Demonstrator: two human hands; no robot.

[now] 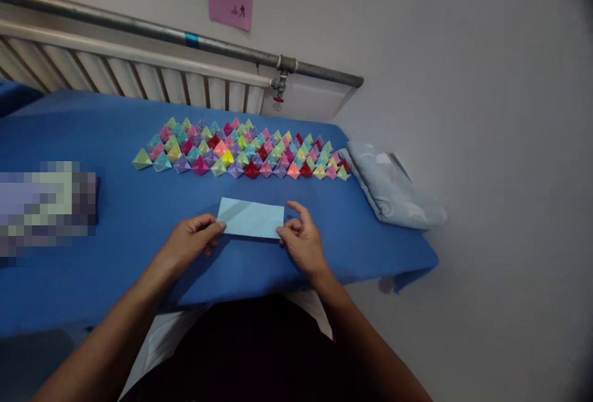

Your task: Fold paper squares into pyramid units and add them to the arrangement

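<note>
Folded paper boats: many, look finished, packed in rows toward desk's far edge. Light blue paper near front edge: flat oblong, boat shape not made. Left hand pinches its lower left corner, right hand lower right. Item at left pixelated; rear boats overlap, count unclear.

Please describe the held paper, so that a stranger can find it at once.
On the blue cloth, find the rows of small folded papers. Just nearer the person, the left hand and right hand hold a pale blue paper by its ends. It is a flat rectangle, unlike those pointed ones.
</note>
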